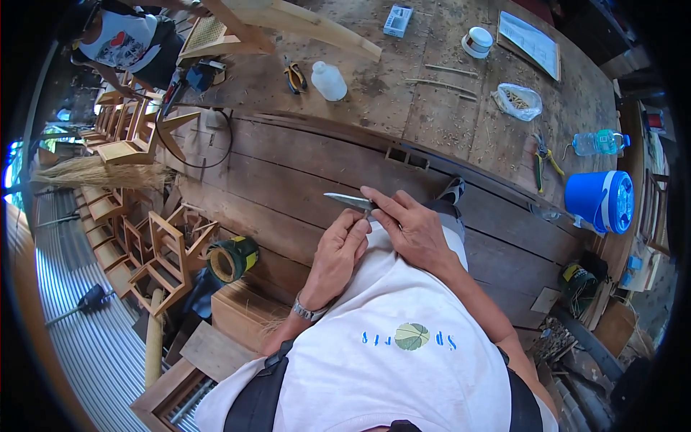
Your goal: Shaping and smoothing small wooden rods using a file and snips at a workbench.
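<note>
In front of my white shirt my two hands meet. My right hand (416, 232) is closed round a knife (347, 199), its index finger stretched along the back near the handle. The pointed silver blade reaches out to the left, over the fingers of my left hand (335, 253). That hand is closed too, thumb pressed on the fingers just below the blade. Between the hands a small, thin, brownish end shows; most of it is hidden by the fingers, so its kind cannot be told.
A worn wooden workbench (439, 108) bears thin sticks (445, 88), a bag of short pegs (518, 102), pliers (539, 162), a white bottle (329, 81) and a blue bucket (594, 200). Wooden chair frames (167, 259) crowd the left beside a green can (232, 259). Another person (129, 43) stands far left.
</note>
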`<state>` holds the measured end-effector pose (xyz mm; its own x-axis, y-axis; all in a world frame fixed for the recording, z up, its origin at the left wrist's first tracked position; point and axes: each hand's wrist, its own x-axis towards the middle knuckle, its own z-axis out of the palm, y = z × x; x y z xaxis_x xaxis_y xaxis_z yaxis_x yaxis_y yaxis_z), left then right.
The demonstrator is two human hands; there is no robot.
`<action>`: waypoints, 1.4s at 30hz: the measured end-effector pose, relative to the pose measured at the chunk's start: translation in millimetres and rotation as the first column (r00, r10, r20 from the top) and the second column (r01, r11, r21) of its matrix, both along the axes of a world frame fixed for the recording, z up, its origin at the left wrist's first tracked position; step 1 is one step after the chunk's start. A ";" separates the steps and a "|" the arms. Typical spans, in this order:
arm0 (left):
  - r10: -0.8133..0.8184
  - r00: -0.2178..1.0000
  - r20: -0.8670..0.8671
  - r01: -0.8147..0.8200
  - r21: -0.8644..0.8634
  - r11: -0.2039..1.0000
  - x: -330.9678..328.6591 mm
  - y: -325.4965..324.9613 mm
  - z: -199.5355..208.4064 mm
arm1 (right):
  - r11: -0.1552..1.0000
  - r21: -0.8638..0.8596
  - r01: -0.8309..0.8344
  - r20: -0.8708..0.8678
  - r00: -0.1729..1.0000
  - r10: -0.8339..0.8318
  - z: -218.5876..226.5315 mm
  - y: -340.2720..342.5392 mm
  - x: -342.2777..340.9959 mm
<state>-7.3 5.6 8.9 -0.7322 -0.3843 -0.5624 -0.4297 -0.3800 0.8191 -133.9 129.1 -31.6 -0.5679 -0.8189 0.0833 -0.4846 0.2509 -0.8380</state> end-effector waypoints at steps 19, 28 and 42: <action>0.006 1.000 -0.004 -0.005 0.144 0.990 -0.3 3.8 -0.7 | 1.000 -0.019 -0.017 0.000 1.000 0.017 3.5 7.7 1.3; 0.055 0.998 -0.023 -0.053 0.069 0.996 -1.0 -2.3 12.0 | 0.988 -0.042 0.147 0.125 0.982 -0.140 8.3 6.1 -1.5; -0.025 0.999 -0.035 0.028 0.087 0.996 -0.6 -1.6 1.1 | 0.998 -0.011 0.059 -0.026 0.998 -0.059 8.1 4.7 2.4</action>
<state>-7.9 4.1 9.9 -0.7608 -0.3150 -0.5674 -0.4130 -0.4394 0.7977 -131.5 133.9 -23.5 -0.6127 -0.7831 0.1067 -0.4909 0.2713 -0.8279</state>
